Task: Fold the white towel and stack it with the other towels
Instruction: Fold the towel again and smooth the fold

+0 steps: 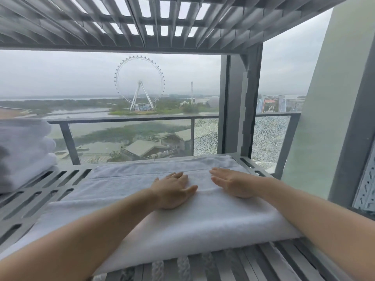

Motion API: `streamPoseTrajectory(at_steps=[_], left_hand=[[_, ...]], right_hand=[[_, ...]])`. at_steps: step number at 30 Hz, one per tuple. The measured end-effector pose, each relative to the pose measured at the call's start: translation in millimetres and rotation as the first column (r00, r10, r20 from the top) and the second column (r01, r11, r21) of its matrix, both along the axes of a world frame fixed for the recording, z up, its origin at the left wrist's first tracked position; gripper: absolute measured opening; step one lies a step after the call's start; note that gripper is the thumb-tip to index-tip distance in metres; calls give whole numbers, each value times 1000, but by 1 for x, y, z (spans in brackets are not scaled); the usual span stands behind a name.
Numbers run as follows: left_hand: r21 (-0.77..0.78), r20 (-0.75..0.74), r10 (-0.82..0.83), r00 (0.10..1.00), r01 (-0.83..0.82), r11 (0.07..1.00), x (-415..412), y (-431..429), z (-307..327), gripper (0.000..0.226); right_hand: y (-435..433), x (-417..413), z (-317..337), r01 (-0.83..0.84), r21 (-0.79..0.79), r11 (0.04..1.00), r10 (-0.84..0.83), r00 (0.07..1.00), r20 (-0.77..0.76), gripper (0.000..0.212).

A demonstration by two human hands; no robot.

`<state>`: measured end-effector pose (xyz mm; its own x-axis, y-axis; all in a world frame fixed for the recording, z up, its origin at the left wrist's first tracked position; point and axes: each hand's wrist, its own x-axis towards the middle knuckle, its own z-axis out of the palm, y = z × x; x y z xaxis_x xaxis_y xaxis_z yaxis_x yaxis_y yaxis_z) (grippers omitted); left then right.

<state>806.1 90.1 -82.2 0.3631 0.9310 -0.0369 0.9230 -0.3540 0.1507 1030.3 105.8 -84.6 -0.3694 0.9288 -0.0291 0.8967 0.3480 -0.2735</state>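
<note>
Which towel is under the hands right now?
The white towel spread across the slatted shelf, both hands flat on it. The other towels sit stacked at the left, untouched.

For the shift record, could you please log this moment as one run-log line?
phase: smoothing fold | left hand: flat on white towel | right hand: flat on it | towel stack: far left | stacked: no

I am seeing two bare forearms; the left hand (172, 191) and right hand (233, 184) are wearing no sleeves, gloves, rings or watch.
</note>
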Motion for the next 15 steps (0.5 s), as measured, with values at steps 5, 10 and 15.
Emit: streamPoseTrajectory(at_steps=[5, 10, 15], left_hand=[[175, 124, 37, 992, -59, 983, -30, 2, 4, 49], [373, 10, -90, 996, 80, 924, -44, -10, 7, 31], [327, -69, -63, 996, 82, 941, -58, -9, 10, 52]], right_hand=[[8, -35, 7, -100, 96, 990, 108, 990, -86, 49], [-1, -66, 5, -219, 270, 938, 264, 954, -142, 39], [2, -65, 7, -221, 254, 942, 254, 961, -107, 54]])
